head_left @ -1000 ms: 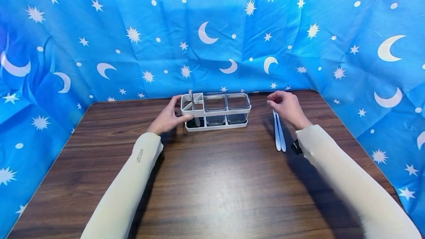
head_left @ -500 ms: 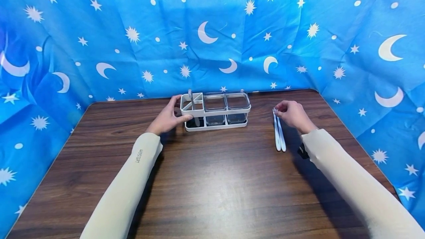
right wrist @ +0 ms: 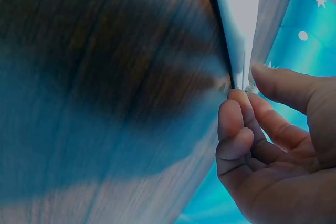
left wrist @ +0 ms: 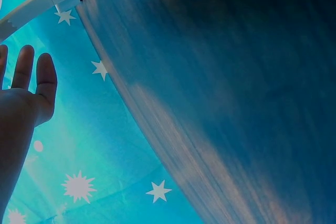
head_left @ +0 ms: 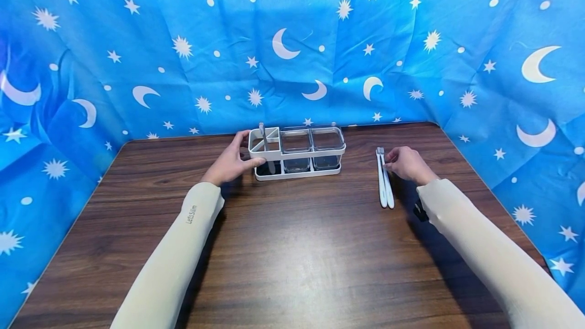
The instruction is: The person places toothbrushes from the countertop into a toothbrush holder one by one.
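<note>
A white rack [head_left: 299, 156] with a divided section and two clear cups [head_left: 327, 138] stands at the back of the table. My left hand [head_left: 230, 162] grips its left end, thumb in front and fingers toward the rear. One toothbrush [head_left: 264, 136] stands upright in the divided section. Two white toothbrushes [head_left: 382, 182] lie side by side to the right of the rack, heads toward the backdrop. My right hand [head_left: 407, 164] is at the right-hand one, just below the head, thumb and fingertips on either side of it. In the right wrist view, its broad handle [right wrist: 239, 19] leads down to my fingertips.
The brown wooden table [head_left: 292, 248] ends at a blue backdrop [head_left: 274, 65] with white moons and stars, which hangs behind and along both sides. A black band [head_left: 420, 210] shows at my right wrist.
My right hand has come down and slightly right, from above the toothbrush heads to beside the right-hand toothbrush, and both heads now show. My left hand stays on the rack.
</note>
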`<state>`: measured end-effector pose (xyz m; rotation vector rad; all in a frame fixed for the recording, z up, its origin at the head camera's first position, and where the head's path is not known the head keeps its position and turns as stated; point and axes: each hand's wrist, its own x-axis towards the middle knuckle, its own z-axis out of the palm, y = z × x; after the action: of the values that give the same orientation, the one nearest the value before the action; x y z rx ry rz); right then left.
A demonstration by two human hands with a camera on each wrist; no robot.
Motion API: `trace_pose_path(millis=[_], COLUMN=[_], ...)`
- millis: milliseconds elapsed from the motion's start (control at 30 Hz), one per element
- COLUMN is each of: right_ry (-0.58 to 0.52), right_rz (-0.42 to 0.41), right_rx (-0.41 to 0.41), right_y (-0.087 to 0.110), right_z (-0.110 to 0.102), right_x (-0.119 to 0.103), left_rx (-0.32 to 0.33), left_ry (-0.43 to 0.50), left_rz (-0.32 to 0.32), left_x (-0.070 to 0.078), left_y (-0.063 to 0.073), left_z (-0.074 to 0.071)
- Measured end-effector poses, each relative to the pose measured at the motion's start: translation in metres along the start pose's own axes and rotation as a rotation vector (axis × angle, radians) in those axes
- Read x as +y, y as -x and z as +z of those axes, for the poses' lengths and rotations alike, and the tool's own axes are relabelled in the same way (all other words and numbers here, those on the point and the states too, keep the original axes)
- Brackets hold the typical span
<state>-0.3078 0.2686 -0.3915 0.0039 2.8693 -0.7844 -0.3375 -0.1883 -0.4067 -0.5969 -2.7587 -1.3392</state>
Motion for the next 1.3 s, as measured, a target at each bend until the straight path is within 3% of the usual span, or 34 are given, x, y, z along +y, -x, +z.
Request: trace_pose_path(millis=[900, 1300], right_ry=[0.04, 0.058], right_rz=[0.097, 0.125], right_rx=[-0.062, -0.053], right_y=[-0.007, -0.0093], right_z=[0.0009, 0.0009], right_x=[-0.0026, 0.0008], left_rx=[-0.006, -0.003], left_ry=[0.007, 0.007], left_rz=[-0.007, -0.012], left_x=[0.0004, -0.0002], left_y=[0.001, 0.001], left_z=[-0.0006, -0.0004])
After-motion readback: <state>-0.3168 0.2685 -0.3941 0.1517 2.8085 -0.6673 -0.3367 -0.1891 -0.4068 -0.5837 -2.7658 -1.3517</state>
